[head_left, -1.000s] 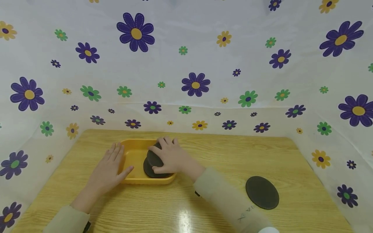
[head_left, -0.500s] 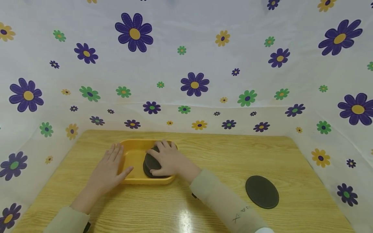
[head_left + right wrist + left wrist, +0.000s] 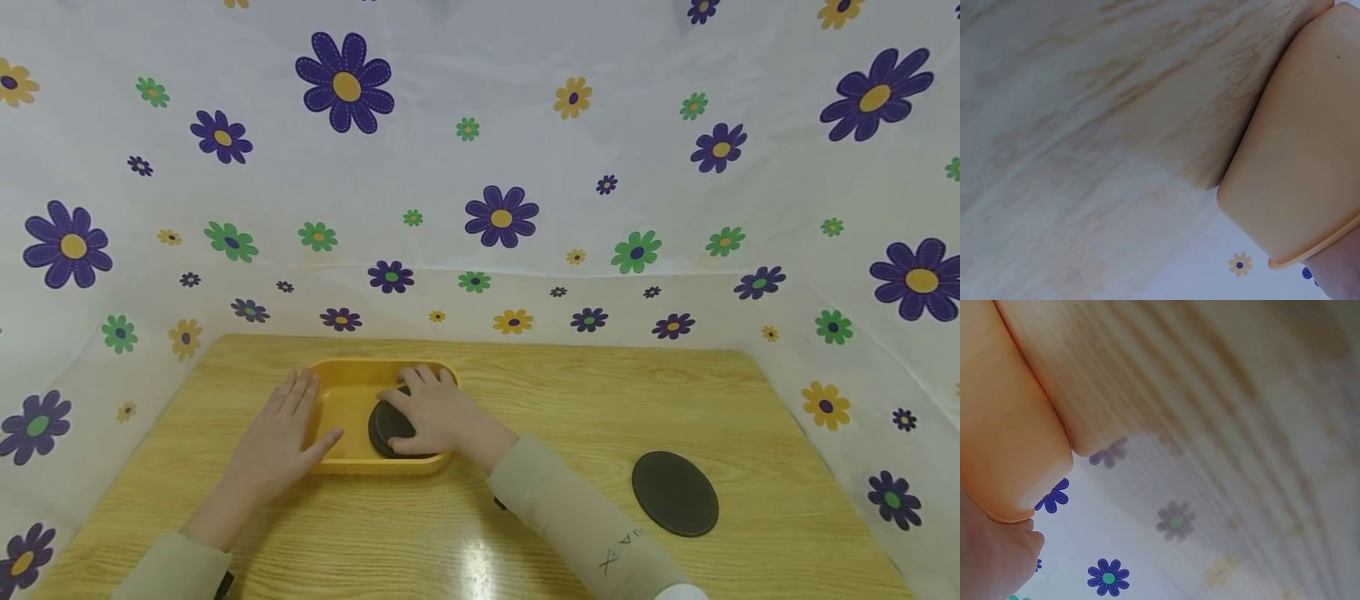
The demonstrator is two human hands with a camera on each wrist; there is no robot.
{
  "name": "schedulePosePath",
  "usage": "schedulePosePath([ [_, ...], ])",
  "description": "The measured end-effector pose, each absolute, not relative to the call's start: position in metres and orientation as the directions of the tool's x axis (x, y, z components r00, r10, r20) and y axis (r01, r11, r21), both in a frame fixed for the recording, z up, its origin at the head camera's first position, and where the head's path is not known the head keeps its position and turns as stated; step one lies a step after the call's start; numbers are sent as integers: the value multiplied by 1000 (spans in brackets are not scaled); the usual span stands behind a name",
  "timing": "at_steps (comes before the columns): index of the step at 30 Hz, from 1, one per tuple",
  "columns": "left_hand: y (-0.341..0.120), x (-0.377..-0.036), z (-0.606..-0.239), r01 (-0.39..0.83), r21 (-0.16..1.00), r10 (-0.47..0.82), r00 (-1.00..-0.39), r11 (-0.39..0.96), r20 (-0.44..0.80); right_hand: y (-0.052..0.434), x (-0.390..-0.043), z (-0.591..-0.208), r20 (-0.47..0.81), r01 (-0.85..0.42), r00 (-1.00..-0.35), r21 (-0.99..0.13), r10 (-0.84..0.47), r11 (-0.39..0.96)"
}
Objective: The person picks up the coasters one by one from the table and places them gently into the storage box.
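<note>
A yellow plastic tray sits on the table, its side wall also filling part of the left wrist view. Inside its right end, a black round coaster lies over another dark disc, of which only the left edge shows. My right hand grips the upper coaster from above, fingers at its far side and thumb at the near side. My left hand rests along the tray's left end with fingers straight and thumb over the near rim. In the right wrist view, the tray's wall hides the coasters.
Another black coaster lies flat on the wood-grain table, well to the right of the tray, beyond the right forearm. A white cloth with printed flowers stands behind the table and along both sides.
My right hand has brought the upper coaster slightly left and down, from tilted to nearly flat over the lower disc. The left hand and tray stay put.
</note>
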State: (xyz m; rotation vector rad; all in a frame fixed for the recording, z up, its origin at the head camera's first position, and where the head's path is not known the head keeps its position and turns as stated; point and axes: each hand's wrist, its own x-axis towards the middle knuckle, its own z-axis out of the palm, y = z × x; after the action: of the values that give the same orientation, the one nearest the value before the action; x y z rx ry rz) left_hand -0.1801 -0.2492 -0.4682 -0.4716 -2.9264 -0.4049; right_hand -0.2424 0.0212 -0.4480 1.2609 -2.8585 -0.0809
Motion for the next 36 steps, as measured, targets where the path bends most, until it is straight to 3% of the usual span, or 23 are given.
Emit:
schedulePosePath([
  [19,-247,-182,-464,312,253,283,-948,916,146,40,-239,-439,60,-772,-635,-26,-770,635],
  [36,-248,-180,-465,314,246,283,-947,917,152,86,-219,-419,104,-752,-658,-35,-746,658],
])
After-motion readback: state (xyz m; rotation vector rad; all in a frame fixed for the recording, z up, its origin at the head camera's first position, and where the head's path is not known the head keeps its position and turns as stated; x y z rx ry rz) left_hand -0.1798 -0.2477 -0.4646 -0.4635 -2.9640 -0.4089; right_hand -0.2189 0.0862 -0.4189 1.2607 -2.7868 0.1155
